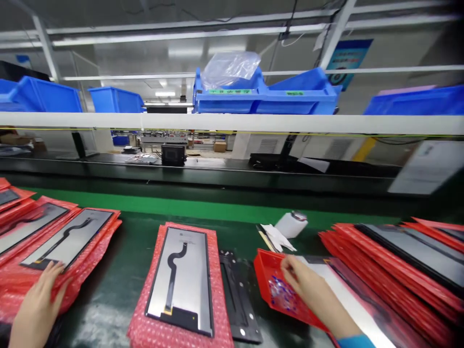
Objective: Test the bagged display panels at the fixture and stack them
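Observation:
My left hand (38, 302) lies with its fingers stretched out on the near corner of a display panel (67, 239) atop a stack of red bubble-wrap sheets at the left. My right hand (308, 287) reaches into a small red tray (266, 270) of tiny blue and clear parts; its fingertips point down into the tray, and whether they pinch anything is hidden. Between the hands a grey panel (181, 278) with a black flex cable lies face down on red bubble wrap (145, 328). A black frame jig (237, 297) lies right beside it.
A stack of red-wrapped panels (398, 268) fills the right side. A white bottle (292, 224), a white cloth and a thin stick (264, 238) lie behind the tray. A green belt (181, 208) runs across. Blue bins (261, 94) stand on the shelf above.

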A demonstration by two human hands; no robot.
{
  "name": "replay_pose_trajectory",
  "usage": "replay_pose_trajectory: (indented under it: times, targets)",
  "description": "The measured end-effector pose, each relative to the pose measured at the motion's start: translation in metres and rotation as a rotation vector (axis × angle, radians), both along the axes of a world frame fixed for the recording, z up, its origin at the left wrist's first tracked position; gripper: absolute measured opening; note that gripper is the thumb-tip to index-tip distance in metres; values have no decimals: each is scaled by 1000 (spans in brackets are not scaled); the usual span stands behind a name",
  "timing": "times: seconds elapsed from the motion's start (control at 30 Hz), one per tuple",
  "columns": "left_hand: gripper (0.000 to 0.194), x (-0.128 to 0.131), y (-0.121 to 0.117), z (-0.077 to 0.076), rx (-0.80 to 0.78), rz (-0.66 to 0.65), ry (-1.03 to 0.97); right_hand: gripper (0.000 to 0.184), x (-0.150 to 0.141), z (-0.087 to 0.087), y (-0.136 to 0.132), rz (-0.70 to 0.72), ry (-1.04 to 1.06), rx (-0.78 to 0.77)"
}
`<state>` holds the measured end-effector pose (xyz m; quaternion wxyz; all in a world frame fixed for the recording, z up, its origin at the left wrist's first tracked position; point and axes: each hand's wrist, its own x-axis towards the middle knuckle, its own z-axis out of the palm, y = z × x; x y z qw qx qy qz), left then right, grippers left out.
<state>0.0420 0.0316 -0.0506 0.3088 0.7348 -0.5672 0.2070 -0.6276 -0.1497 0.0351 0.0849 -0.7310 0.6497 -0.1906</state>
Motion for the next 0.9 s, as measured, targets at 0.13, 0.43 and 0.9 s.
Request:
replay_pose_trajectory:
  times: [0.13,0.43,0.9]
  targets:
    - [51,6,-4,3,31,137,-49,39,-4,-15,1,-26,303,25]
    - [48,-12,-12,15,69,219,-242,44,124,73,47,308,-253,24]
    - [46,-163,10,64,-275,-287,-559,43,384,23,94,353,-1429,551]
